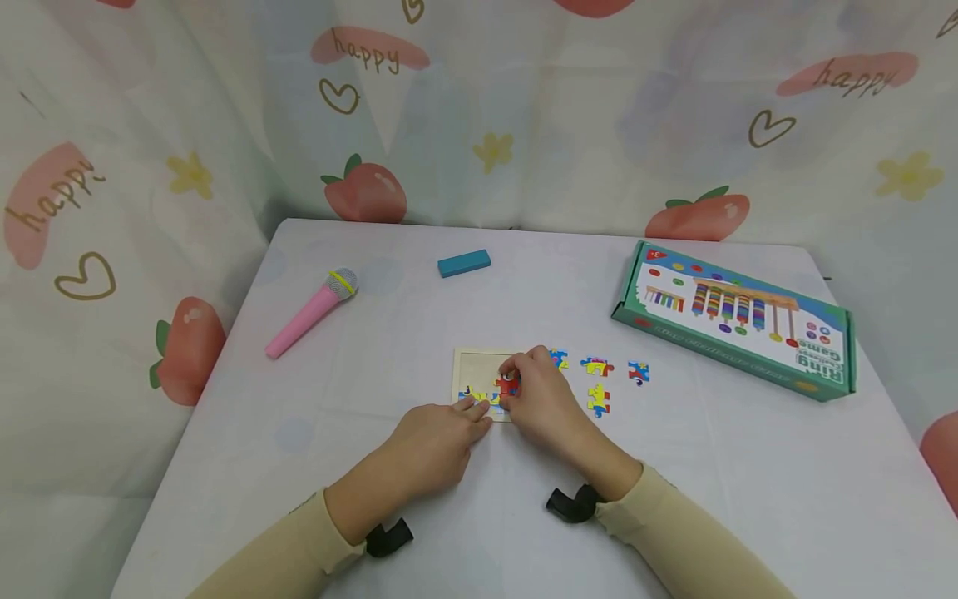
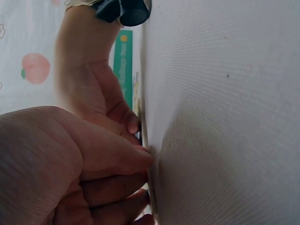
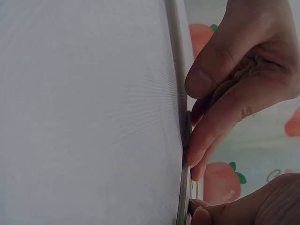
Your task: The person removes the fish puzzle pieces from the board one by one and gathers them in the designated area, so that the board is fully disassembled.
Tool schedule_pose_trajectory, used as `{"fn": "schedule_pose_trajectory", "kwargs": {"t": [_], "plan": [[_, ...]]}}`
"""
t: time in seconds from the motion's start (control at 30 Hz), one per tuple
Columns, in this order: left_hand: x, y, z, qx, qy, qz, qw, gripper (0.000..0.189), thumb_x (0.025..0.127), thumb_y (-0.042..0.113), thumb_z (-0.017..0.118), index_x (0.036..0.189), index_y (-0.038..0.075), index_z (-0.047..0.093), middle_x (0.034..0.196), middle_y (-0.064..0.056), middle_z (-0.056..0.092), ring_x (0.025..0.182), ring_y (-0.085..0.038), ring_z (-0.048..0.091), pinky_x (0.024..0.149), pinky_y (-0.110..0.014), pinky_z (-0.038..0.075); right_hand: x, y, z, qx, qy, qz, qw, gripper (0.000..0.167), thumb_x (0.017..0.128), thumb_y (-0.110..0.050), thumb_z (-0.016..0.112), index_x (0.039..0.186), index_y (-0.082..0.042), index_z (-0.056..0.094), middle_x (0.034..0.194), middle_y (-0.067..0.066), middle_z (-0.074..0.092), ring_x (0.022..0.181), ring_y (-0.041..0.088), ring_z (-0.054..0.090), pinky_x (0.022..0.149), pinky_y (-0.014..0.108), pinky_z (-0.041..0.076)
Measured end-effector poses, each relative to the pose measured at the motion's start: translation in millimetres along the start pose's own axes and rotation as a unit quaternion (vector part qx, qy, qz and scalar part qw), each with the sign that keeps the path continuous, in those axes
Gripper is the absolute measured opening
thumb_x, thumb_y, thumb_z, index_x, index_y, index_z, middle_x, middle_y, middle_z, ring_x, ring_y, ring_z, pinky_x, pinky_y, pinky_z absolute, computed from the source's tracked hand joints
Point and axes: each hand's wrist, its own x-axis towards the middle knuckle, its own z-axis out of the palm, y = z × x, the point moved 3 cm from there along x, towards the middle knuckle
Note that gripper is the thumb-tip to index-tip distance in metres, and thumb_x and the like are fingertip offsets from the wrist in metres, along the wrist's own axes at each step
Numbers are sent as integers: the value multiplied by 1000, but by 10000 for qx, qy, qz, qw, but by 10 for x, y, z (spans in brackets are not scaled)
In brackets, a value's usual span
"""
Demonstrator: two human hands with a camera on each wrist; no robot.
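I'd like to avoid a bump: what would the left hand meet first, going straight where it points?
Probably the right hand, which pinches a red puzzle piece at the wooden tray just ahead of the left hand; their exact heights are unclear.

Seen through my left wrist camera: the left hand [image 2: 89, 161], fingertips touching a thin pale edge [image 2: 151, 190]. Just beside those fingers, the right hand [image 2: 101, 96] reaches the same line; whatever lies at its fingertips is hidden from me. Up the wrist from its fingers, a black fitting [image 2: 129, 11] sits by the sleeve cuff [image 2: 78, 3]. A green box [image 2: 123, 65] lies behind its fingers; white cloth [image 2: 229, 122] spreads past the fingertips; a printed curtain [image 2: 30, 96] backs the knuckles.
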Motion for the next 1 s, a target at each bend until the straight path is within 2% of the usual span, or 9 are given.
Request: {"fn": "schedule_pose_trajectory", "kwargs": {"t": [0.23,0.63,0.83,1.0], "plan": [[1,7,6,-46,-30,-19,10000,43,101,15,65,143,20,72,154,2,65,145,-16,61,87,-37,65,11,1,-28,-100,-45,110,9999,36,89,-11,87,120,-7,69,115,13,56,94,25,61,83,38,57],[2,7,4,29,-6,-41,10000,43,101,16,66,143,22,72,154,3,65,145,-15,61,87,-37,65,32,46,-13,118,81,88,9999,36,88,-9,88,117,-13,67,121,14,55,93,24,58,78,33,53],[2,0,7,-4,-22,-55,10000,44,100,16,66,144,21,72,154,3,65,145,-15,61,87,-39,65,38,62,-12,225,185,-2,9996,35,86,-9,89,115,-14,69,114,10,58,90,22,56,76,31,50],[3,-2,13,-66,-47,-77,9999,43,101,16,66,143,21,72,154,3,65,146,-16,61,89,-39,65,29,86,-14,532,292,37,9982,28,88,-10,87,111,-15,71,110,8,59,88,21,55,72,30,49]]}}
